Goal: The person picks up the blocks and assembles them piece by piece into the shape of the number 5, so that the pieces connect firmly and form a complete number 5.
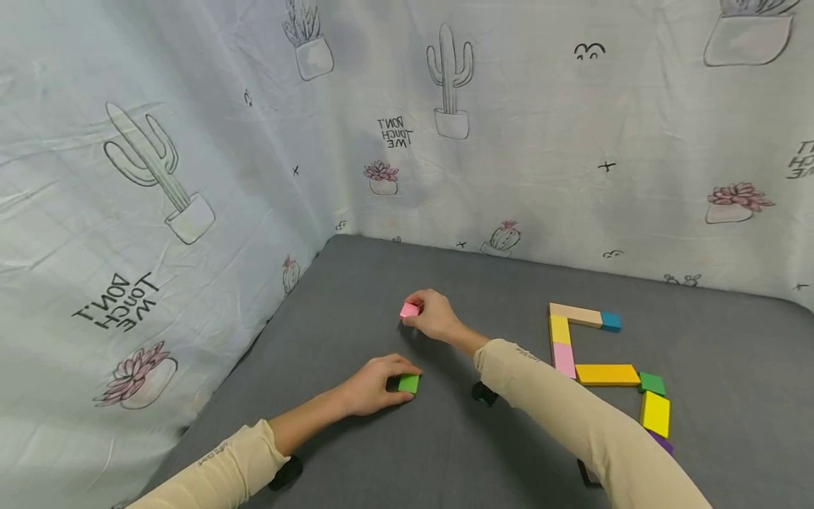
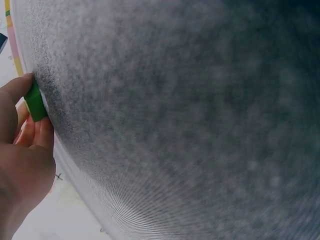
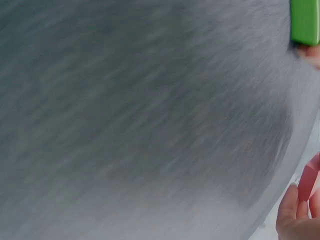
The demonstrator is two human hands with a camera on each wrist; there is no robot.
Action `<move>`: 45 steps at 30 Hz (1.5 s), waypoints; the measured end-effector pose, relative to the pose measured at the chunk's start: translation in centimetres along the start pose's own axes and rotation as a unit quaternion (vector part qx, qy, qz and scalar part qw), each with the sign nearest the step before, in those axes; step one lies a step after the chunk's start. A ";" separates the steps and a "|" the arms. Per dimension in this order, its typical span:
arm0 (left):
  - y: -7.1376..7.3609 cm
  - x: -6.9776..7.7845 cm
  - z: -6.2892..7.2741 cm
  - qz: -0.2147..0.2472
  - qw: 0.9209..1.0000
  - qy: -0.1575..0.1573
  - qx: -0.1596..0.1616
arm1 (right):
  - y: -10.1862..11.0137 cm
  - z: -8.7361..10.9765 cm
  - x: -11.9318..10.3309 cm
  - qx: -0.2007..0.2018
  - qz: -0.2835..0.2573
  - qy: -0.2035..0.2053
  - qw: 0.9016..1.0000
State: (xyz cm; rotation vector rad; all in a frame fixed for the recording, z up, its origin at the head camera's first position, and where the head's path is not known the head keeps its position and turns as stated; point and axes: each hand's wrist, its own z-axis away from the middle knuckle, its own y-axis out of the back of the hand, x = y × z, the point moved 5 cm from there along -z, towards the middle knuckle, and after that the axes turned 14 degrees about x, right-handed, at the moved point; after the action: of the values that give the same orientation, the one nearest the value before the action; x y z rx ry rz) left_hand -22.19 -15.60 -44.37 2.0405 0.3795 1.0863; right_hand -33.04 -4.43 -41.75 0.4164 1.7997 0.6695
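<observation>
In the head view my left hand [image 1: 375,384] pinches a light green block [image 1: 409,383] between thumb and fingers, low at the middle of the grey table. The left wrist view shows the same green block [image 2: 35,102] in the grip of the left hand [image 2: 27,155], by the table surface. Farther back, my right hand [image 1: 437,316] holds a small pink block [image 1: 410,310] at its fingertips. At the right wrist view's lower right edge, fingers [image 3: 287,207] pinch that pink block [image 3: 308,181]. Whether the pink block touches the table is hard to tell.
Right of the right forearm, blocks form an angular line on the table [image 1: 356,283]: a tan block [image 1: 575,314], a blue one [image 1: 611,322], a pink one [image 1: 563,359], an orange one [image 1: 607,375], a green one [image 1: 651,383] and several more. Patterned cloth [image 1: 540,141] hangs behind.
</observation>
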 end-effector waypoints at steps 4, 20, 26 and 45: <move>-0.2 0.0 0.2 0.004 1.000 0.007 -0.001 | 1.9 0.6 1.6 0.019 -0.005 -0.013 1.000; -0.1 -0.1 0.2 -0.004 1.000 -0.006 -0.001 | 9.8 5.2 6.1 -0.021 -0.042 -0.048 0.998; -0.1 -0.1 0.1 -0.002 1.000 -0.010 0.000 | 12.0 7.0 7.0 -0.028 -0.059 -0.035 0.997; -0.2 0.0 -0.1 0.004 1.000 -0.005 0.001 | 15.5 13.1 8.2 -0.051 -0.026 0.001 0.998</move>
State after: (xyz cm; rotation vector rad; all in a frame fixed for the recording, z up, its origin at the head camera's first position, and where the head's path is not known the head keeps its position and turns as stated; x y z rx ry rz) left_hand -22.22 -15.46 -44.48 2.0509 0.3672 1.0804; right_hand -23.99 15.51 -41.09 0.3003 1.7648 0.7228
